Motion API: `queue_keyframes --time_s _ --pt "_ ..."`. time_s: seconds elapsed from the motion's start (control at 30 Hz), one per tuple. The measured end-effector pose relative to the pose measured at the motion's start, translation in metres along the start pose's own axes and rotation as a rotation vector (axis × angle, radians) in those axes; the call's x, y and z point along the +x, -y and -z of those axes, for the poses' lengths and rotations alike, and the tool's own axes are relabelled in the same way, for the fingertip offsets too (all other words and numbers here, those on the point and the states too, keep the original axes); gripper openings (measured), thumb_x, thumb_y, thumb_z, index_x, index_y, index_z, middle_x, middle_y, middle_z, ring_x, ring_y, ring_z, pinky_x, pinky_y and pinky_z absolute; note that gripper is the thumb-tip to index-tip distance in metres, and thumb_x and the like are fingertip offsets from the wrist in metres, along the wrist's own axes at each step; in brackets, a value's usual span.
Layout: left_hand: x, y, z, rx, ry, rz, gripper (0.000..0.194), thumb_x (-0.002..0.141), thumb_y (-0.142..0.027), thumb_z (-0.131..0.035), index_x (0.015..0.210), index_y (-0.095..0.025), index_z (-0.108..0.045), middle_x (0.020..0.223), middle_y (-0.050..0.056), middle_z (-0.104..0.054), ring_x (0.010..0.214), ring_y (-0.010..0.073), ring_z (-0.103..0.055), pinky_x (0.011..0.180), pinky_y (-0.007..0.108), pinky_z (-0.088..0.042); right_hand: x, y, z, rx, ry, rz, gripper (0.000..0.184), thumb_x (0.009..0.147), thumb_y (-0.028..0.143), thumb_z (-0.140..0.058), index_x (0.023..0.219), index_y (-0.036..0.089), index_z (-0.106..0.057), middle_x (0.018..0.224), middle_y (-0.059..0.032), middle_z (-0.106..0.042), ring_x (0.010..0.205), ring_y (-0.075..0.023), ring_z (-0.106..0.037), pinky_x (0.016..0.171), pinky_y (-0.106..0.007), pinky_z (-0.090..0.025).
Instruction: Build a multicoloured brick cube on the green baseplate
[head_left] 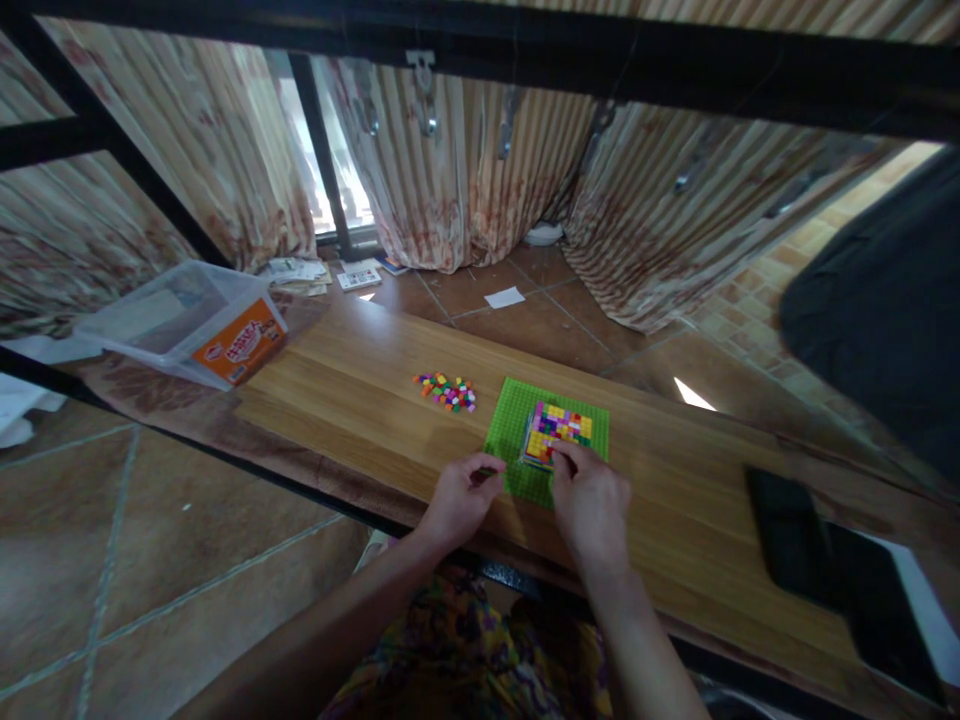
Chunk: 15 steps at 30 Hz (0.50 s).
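Observation:
A green studded baseplate [505, 425] lies on the wooden board. On it stands a low block of small building bricks [555, 425], mostly yellow, purple, pink and red on top. My right hand [592, 500] is at the block's near edge, thumb and forefinger pinched together against the bricks; anything between them is too small to make out. My left hand [465, 500] is by the baseplate's near left edge, its thumb and forefinger closed in a pinch. Whatever it may hold is hidden. Left of the baseplate lies a loose pile of small coloured bricks [448, 391].
A clear plastic bin [176, 315] with an orange label stands at the board's left end. Dark flat objects [795, 535] lie at the right end. Black frame bars [480, 35] cross above, with curtains [465, 170] behind. Papers [296, 272] lie beyond the board.

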<state>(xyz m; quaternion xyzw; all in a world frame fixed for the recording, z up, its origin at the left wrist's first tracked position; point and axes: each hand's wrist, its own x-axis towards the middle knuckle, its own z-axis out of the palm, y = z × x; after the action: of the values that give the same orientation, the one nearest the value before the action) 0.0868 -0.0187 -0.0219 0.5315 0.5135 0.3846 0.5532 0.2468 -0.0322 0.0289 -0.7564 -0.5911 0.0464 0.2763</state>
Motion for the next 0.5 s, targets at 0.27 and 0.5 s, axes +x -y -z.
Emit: queue_keyframes --time_s 0.27,0.5 --pt "0.001 0.002 0.0 -0.012 0.012 -0.027 0.015 0.076 -0.023 -0.062 0.086 -0.017 -0.071 0.078 0.001 -0.067 0.068 0.0121 -0.057 0.063 0.022 -0.045 -0.001 -0.001 -0.004 -0.003 -0.062 0.031 0.026 0.089 0.023 -0.049 0.089 0.019 -0.075 0.092 -0.0096 -0.076 0.077 -0.0188 -0.07 0.071 -0.027 -0.048" --pt "0.0 0.0 0.001 -0.015 0.007 -0.012 0.015 0.076 -0.021 -0.062 0.086 -0.017 -0.071 0.077 0.001 -0.067 0.068 0.0123 -0.057 0.065 0.023 -0.046 -0.004 -0.003 -0.011 0.008 -0.099 0.073 0.031 0.092 0.026 -0.044 0.088 0.018 -0.073 0.091 -0.0098 -0.075 0.077 -0.0197 -0.068 0.07 -0.029 -0.046"
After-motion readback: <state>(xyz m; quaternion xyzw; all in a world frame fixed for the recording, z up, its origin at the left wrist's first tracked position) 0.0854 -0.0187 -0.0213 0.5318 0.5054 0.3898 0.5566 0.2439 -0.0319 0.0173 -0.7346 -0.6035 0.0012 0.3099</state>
